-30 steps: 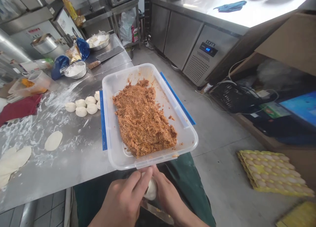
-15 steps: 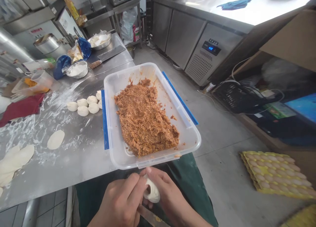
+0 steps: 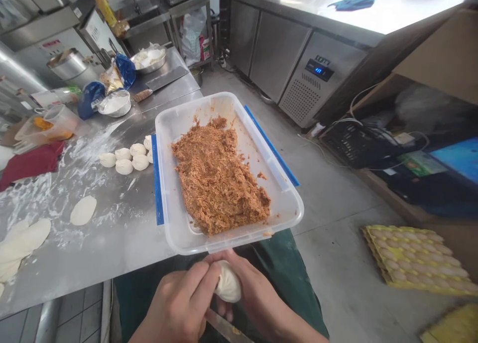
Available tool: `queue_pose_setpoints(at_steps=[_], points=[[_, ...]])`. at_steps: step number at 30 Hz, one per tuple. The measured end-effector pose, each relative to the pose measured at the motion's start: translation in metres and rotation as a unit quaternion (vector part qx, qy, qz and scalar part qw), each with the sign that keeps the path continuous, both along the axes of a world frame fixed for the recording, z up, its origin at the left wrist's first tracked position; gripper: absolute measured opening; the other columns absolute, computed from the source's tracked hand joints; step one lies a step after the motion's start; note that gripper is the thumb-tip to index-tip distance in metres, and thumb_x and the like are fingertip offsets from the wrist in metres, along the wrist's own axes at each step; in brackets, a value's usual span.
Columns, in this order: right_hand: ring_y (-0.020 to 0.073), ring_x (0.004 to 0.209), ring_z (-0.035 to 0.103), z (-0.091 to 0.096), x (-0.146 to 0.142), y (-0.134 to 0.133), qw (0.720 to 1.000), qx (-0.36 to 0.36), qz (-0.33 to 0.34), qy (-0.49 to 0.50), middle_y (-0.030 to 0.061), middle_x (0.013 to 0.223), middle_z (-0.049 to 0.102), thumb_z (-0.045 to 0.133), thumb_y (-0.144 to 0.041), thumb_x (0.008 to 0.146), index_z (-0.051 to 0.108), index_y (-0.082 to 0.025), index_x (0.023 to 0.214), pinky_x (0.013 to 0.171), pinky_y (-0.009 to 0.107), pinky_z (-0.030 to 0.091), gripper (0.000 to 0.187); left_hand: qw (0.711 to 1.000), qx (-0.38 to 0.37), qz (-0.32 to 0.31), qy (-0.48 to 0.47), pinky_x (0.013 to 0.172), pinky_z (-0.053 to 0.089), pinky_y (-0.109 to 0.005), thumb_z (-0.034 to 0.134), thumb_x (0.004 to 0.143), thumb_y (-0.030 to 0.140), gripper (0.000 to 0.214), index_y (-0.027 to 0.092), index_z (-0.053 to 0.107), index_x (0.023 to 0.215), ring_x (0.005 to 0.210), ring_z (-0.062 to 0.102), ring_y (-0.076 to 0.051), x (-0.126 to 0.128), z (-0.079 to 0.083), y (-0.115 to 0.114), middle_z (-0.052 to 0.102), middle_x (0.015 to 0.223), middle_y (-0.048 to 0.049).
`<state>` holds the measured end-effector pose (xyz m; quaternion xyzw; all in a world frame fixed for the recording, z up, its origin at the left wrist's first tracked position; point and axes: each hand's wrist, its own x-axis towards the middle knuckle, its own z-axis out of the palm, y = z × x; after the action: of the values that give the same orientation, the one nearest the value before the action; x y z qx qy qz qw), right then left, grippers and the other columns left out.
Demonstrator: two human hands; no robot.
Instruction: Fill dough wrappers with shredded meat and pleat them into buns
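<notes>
A round, pleated dough dumpling (image 3: 229, 283) is between my two hands, just below the near rim of the plastic tub (image 3: 175, 233). My left hand (image 3: 182, 295) pinches the dumpling's left edge with thumb and fingers. Cupped around the far and right sides of it is my right hand (image 3: 256, 288). A flat metal spatula (image 3: 227, 328) with orange smears sticks out from beneath my left hand toward the lower right; its other end is hidden. Brown-orange minced filling (image 3: 220, 178) lies heaped in the tub.
Several finished dumplings (image 3: 124, 166) sit left of the tub. A single dough wrapper (image 3: 83, 210) and a wrapper pile (image 3: 24, 241) rest on the floured steel table (image 3: 123, 243). Farther back are a flour bowl (image 3: 115, 104) and a cleaver (image 3: 168, 78). Egg trays (image 3: 418, 258) stand on the floor at right.
The dark opening that showed on the dumpling's left side is no longer visible; its pleated surface now faces me. Both hands have shifted slightly around it. The tub and table items stay put.
</notes>
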<state>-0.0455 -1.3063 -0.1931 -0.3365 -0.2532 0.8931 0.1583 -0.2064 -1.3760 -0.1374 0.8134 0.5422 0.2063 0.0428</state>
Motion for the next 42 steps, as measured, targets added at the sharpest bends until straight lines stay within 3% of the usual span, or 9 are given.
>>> queue_pose_setpoints(at_steps=[3,6,10,14,19,22,25,29,42], points=[[0.0129,0.047,0.056,-0.002,0.0,0.0,1.0,-0.004,-0.008,-0.017,0.0003,0.06,0.062,0.063,-0.065,0.094,0.071,-0.015,0.088,0.042,0.022,0.044,0.051,1.0,0.001,0.002,-0.009,0.054,0.056,-0.03,0.047,0.095,0.006,0.036,0.006,0.063,0.127,0.062,0.068,-0.018,-0.001,0.001,-0.002,0.074,0.094,-0.012],[0.0146,0.051,0.059,-0.003,0.0,0.0,1.0,0.001,-0.019,-0.012,0.0024,0.058,0.061,0.054,-0.069,0.097,0.07,-0.014,0.083,0.046,0.023,0.047,0.06,1.0,0.009,-0.008,0.018,0.059,0.059,-0.027,0.044,0.098,0.006,0.04,0.004,0.061,0.134,0.067,0.072,-0.016,-0.002,0.002,-0.002,0.077,0.106,-0.015],[0.0099,0.04,0.049,-0.003,0.001,0.002,1.0,0.0,0.01,0.006,-0.0011,0.055,0.058,0.055,-0.068,0.097,0.073,-0.013,0.095,0.036,0.019,0.035,0.058,1.0,0.026,-0.001,0.017,0.065,0.062,-0.026,0.042,0.099,0.007,0.035,0.006,0.065,0.126,0.074,0.076,-0.018,-0.003,0.005,0.0,0.078,0.099,-0.0135],[0.0115,0.045,0.056,-0.003,0.001,0.002,1.0,0.005,-0.015,-0.018,0.0013,0.055,0.059,0.056,-0.07,0.096,0.07,-0.013,0.08,0.039,0.018,0.04,0.061,0.999,0.023,-0.005,0.026,0.064,0.063,-0.028,0.043,0.101,0.009,0.033,0.006,0.063,0.126,0.069,0.075,-0.018,-0.002,0.008,0.001,0.079,0.101,-0.0132],[0.0085,0.036,0.047,-0.001,0.002,0.002,1.0,-0.01,0.021,-0.001,0.0007,0.057,0.061,0.054,-0.071,0.095,0.074,-0.012,0.097,0.032,0.017,0.033,0.062,1.0,0.007,0.0,0.009,0.058,0.061,-0.029,0.043,0.097,0.006,0.033,0.007,0.063,0.124,0.063,0.072,-0.017,-0.001,0.012,0.0,0.077,0.094,-0.0117],[0.0078,0.039,0.05,-0.001,0.0,0.003,0.999,0.002,0.007,-0.032,0.0006,0.058,0.061,0.061,-0.07,0.092,0.071,-0.013,0.085,0.035,0.016,0.035,0.058,1.0,0.01,0.004,0.007,0.061,0.062,-0.027,0.039,0.099,0.008,0.034,0.008,0.062,0.123,0.068,0.074,-0.017,-0.001,0.014,0.001,0.077,0.093,-0.0109],[0.0102,0.04,0.053,0.0,-0.001,0.005,0.999,-0.007,0.002,-0.043,0.0004,0.054,0.058,0.052,-0.075,0.094,0.07,-0.014,0.082,0.035,0.017,0.036,0.065,0.999,0.001,-0.023,0.023,0.058,0.062,-0.026,0.041,0.102,0.011,0.035,0.008,0.06,0.131,0.065,0.073,-0.015,-0.001,0.014,0.001,0.077,0.094,-0.0095],[0.007,0.036,0.046,0.002,0.0,0.007,0.999,-0.014,0.041,-0.002,0.0009,0.06,0.061,0.058,-0.07,0.093,0.073,-0.012,0.092,0.031,0.016,0.031,0.06,1.0,0.012,0.006,0.002,0.059,0.062,-0.025,0.044,0.091,0.005,0.035,0.01,0.063,0.12,0.064,0.073,-0.015,0.0,0.015,-0.001,0.076,0.09,-0.008],[0.0104,0.041,0.056,0.004,-0.001,0.009,1.0,0.006,0.017,-0.018,0.0023,0.055,0.061,0.059,-0.068,0.093,0.073,-0.012,0.082,0.035,0.016,0.035,0.059,0.999,0.022,0.016,0.018,0.062,0.062,-0.025,0.044,0.089,0.007,0.044,0.012,0.065,0.128,0.07,0.075,-0.015,-0.004,0.01,-0.009,0.078,0.103,-0.0079]])
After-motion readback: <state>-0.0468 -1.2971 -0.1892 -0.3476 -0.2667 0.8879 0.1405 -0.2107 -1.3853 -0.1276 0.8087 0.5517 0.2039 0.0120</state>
